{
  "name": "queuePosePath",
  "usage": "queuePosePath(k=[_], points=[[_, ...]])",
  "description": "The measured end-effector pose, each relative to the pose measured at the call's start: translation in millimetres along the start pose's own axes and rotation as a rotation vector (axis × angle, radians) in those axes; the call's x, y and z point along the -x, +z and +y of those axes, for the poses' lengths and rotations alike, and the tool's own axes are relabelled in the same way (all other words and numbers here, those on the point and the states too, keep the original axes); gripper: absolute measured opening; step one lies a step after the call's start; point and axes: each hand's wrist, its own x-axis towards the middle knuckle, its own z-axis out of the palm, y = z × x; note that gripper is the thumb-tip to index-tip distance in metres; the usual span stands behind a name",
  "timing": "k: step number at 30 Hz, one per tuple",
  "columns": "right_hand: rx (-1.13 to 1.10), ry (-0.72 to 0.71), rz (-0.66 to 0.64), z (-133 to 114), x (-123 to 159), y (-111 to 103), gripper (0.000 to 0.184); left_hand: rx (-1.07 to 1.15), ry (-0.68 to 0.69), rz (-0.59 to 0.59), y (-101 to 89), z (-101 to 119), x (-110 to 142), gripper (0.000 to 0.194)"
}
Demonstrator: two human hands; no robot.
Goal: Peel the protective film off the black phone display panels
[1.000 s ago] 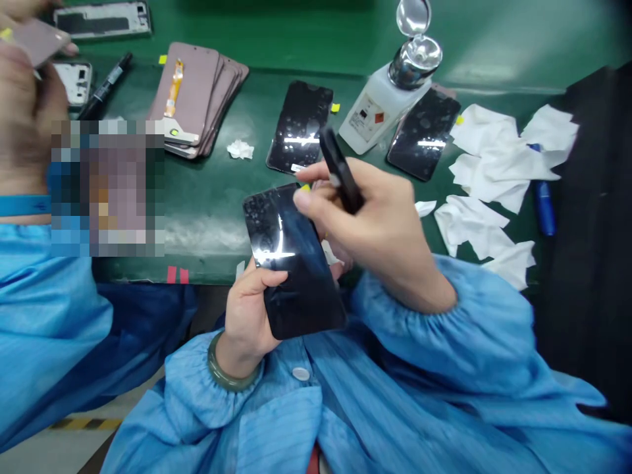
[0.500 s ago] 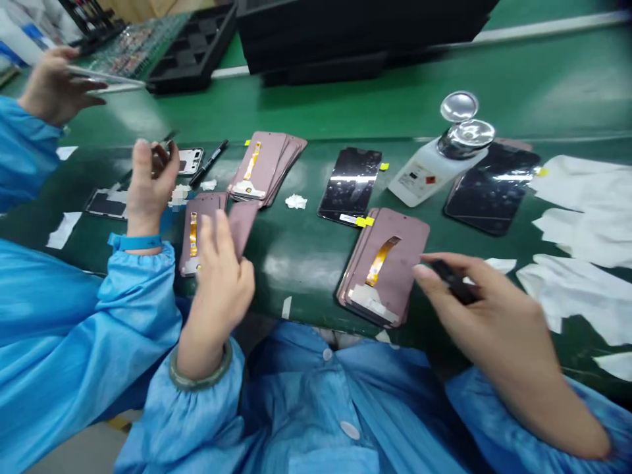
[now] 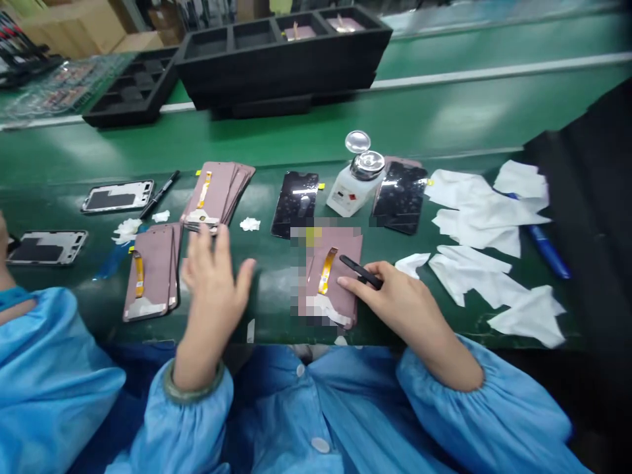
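My left hand (image 3: 213, 283) hovers over the green bench with fingers spread and nothing in it, just right of a small stack of pink phone display panels (image 3: 151, 271). My right hand (image 3: 395, 296) grips black tweezers (image 3: 360, 270) and rests on the right edge of another pink panel stack (image 3: 330, 280) with an orange flex cable. Two black display screens (image 3: 295, 203) (image 3: 399, 195) lie face up further back, on either side of a white solvent dispenser bottle (image 3: 356, 179).
A third pink panel stack (image 3: 218, 191), a black pen (image 3: 158, 194) and two phone frames (image 3: 117, 195) (image 3: 47, 246) lie left. White wipes (image 3: 486, 224) and a blue pen (image 3: 543, 243) lie right. Black trays (image 3: 281, 56) stand behind. A co-worker's blue sleeve (image 3: 44, 375) is at left.
The black screen that my left hand held a second ago is gone from it; that hand now hovers open near the left pink stack. My right hand, still holding the tweezers, has come down onto the middle stack.
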Motion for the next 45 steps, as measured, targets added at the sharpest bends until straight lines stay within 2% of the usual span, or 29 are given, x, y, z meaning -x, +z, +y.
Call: queuePosePath(k=[3,5,9,12,15,19,21,23,25,27,29,31,32,34,37,39,41,45], points=[[-0.035,0.045,-0.059,-1,-5,-4,0.034,0.236,0.215,-0.207,17.6,35,19,0.064],[-0.105,0.057,-0.060,-2,-7,-5,0.030,0.325,0.262,-0.306,29.4,58,28,0.069],[-0.294,0.028,-0.130,-1,-10,-7,0.033,0.340,0.164,-0.324,56.0,97,37,0.097],[-0.433,0.003,-0.117,-1,-7,-7,0.035,0.388,0.099,-0.280,69.1,109,40,0.098],[-0.549,-0.033,-0.028,-8,5,-7,0.034,0.514,0.073,-0.262,64.2,109,42,0.095],[-0.713,-0.132,0.075,-25,30,-8,0.023,0.767,-0.010,-0.331,38.3,105,44,0.103],[-0.747,-0.284,0.090,-32,39,-10,0.014,0.906,-0.041,-0.327,28.6,103,48,0.110],[-0.736,-0.507,0.057,-37,43,-13,0.009,1.039,-0.047,-0.257,25.0,98,55,0.112],[-0.715,-0.750,0.018,-40,41,-16,0.005,1.177,-0.048,-0.149,25.3,91,64,0.101],[-0.713,-0.857,0.053,-41,36,-17,0.005,1.334,-0.130,-0.112,24.8,84,72,0.079],[-0.712,-0.784,0.174,-42,32,-16,0.007,1.519,-0.294,-0.237,20.6,80,79,0.063],[-0.689,-0.649,0.281,-42,30,-13,0.011,1.698,-0.439,-0.469,13.8,78,83,0.062],[-0.672,-0.610,0.286,-42,29,-12,0.012,1.771,-0.465,-0.578,10.6,77,84,0.063],[-0.644,-0.571,0.227,-42,30,-11,0.011,1.881,-0.438,-0.731,6.0,74,86,0.062],[-0.642,-0.580,0.100,-42,32,-11,0.013,2.045,-0.331,-0.870,4.3,62,85,0.057],[-0.642,-0.637,0.085,-42,35,-12,0.012,2.147,-0.266,-0.908,4.2,54,83,0.057],[-0.608,-0.706,0.108,-43,39,-12,0.010,2.181,-0.274,-0.877,3.4,49,81,0.059],[-0.454,-0.776,0.237,-44,48,-12,0.011,2.041,-0.549,-0.716,-0.2,56,80,0.089]])
